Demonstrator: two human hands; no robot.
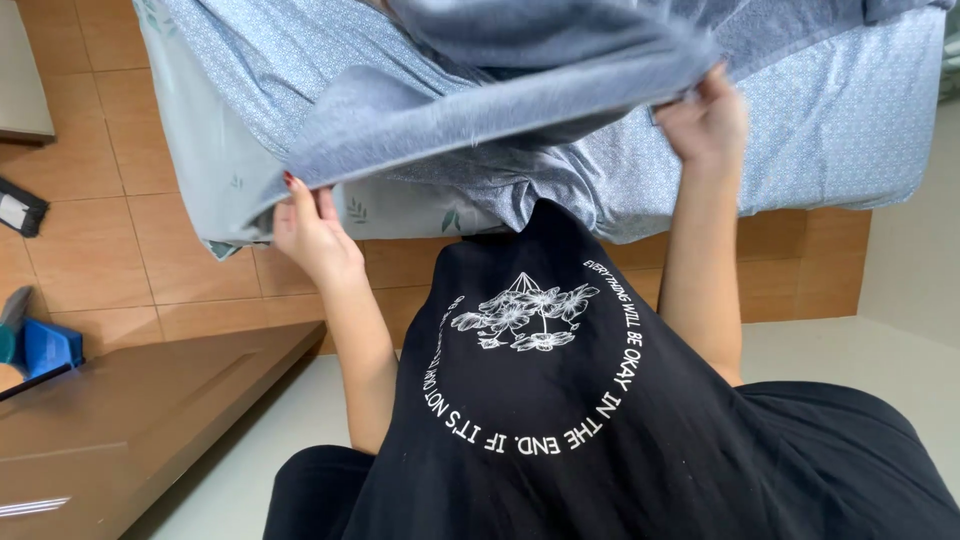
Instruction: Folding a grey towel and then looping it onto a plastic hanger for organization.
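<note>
Head view looking down. Left hand (312, 232) sits left of centre, fingers closed on the lower left edge of a grey-blue towel (500, 105), thumb and fingers pinching the cloth from beneath; dark red nail polish shows on one fingertip. Right hand (705, 122) is in the upper right of centre, gripping the towel's right edge, fingers curled over the fabric so the fingertips are mostly hidden. The towel is stretched between both hands across the upper middle of the frame, lifted off the bed, folded over on itself with an upper layer sagging onto the lower one. Below and behind it lies a bed (850, 130) with a light blue small-patterned sheet, filling the top of the frame; a pale sheet corner with a leaf print (215, 190) hangs off the bed's lower left edge. The person's black printed shirt (560, 420) fills the lower centre. Tan tiled floor (90, 230) on the left, a brown wooden furniture top (120, 420) at lower left, a blue object (45, 345) at the far left edge, a dark flat item (18, 208) above it.
</note>
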